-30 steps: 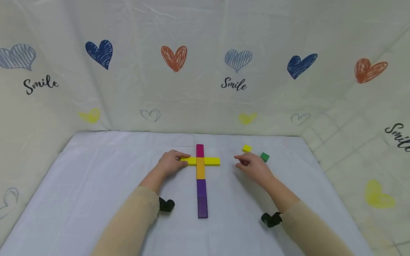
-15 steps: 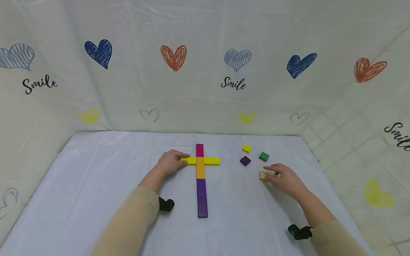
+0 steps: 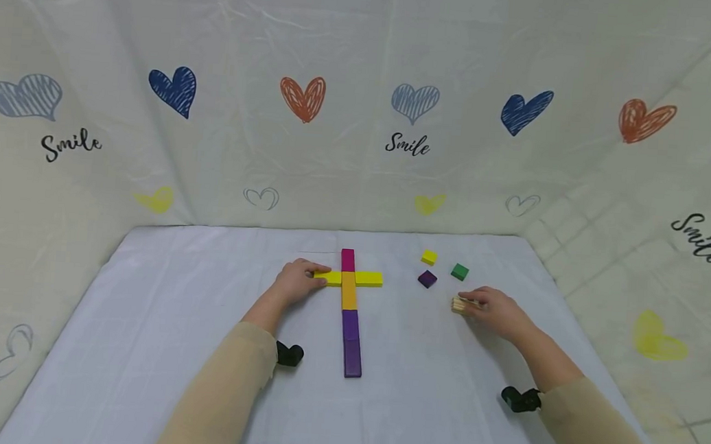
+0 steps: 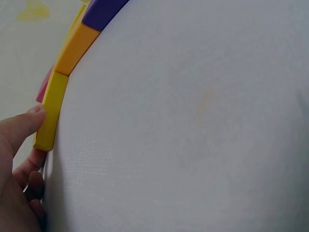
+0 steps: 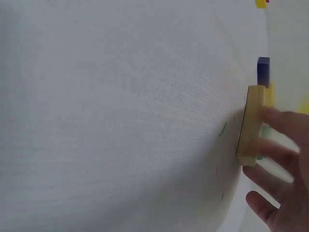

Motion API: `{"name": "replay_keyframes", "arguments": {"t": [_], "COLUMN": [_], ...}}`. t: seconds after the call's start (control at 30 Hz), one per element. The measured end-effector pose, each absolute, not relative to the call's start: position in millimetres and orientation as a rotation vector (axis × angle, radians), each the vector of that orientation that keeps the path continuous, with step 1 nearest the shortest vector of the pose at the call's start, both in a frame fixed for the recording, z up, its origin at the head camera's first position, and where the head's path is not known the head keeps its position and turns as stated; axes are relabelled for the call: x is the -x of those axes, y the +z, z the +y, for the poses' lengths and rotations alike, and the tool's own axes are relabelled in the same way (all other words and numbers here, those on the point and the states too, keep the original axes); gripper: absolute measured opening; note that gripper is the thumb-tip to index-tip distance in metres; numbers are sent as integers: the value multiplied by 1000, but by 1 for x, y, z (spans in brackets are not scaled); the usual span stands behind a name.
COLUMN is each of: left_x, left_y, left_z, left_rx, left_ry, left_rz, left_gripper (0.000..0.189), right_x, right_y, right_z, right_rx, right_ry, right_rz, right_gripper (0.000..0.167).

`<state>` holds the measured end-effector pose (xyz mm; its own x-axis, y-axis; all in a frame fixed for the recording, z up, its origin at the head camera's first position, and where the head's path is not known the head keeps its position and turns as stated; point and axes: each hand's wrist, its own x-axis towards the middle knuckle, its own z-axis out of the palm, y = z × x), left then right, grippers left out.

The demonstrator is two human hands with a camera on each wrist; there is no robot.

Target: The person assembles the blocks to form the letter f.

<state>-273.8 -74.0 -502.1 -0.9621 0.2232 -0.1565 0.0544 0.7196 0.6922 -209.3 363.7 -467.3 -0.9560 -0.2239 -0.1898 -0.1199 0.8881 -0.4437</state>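
Observation:
My left hand [image 3: 294, 283] pinches the outer end of a yellow block [image 3: 329, 278], thumb on its near side in the left wrist view. That block forms the left arm of a cross laid flat. A second yellow block [image 3: 369, 279] forms the right arm, an orange block [image 3: 348, 291] the centre, a magenta block [image 3: 348, 259] the top. Below run two purple blocks [image 3: 352, 342] end to end. Farther right, my right hand [image 3: 494, 311] grips a plain wooden block [image 3: 457, 305], partly hidden by the fingers; the right wrist view shows its long side on the cloth.
Behind the right hand lie a loose dark purple block [image 3: 428, 279], a small yellow block [image 3: 429, 257] and a green block [image 3: 460, 272]. A white cloth [image 3: 159, 373] covers the table. A curtain with printed hearts [image 3: 302, 99] hangs along the back and sides.
My right hand has moved right from above the dark purple block, which now lies uncovered, to the plain wooden block, and its fingers have closed on it. The left hand stays put.

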Motion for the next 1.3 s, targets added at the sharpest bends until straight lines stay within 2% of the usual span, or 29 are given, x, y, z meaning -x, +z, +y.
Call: {"name": "replay_keyframes", "arguments": {"t": [0.43, 0.73, 1.0, 1.3], "left_x": [275, 274, 275, 274], "left_y": [-504, -503, -505, -505], "left_z": [-74, -74, -74, -75], "left_rx": [-207, -191, -201, -195], "left_ry": [1065, 1070, 1078, 1081], "left_rz": [2697, 2693, 2697, 2695], "left_gripper": [31, 30, 31, 30], "right_x": [221, 224, 223, 227], "right_y": [-459, -454, -449, -438], "right_z": [349, 344, 344, 337], "right_rx": [273, 219, 152, 155], "right_ry": [-534, -553, -608, -720], "right_rz": [2764, 2656, 2646, 2697], "right_gripper": [27, 37, 34, 37]}}
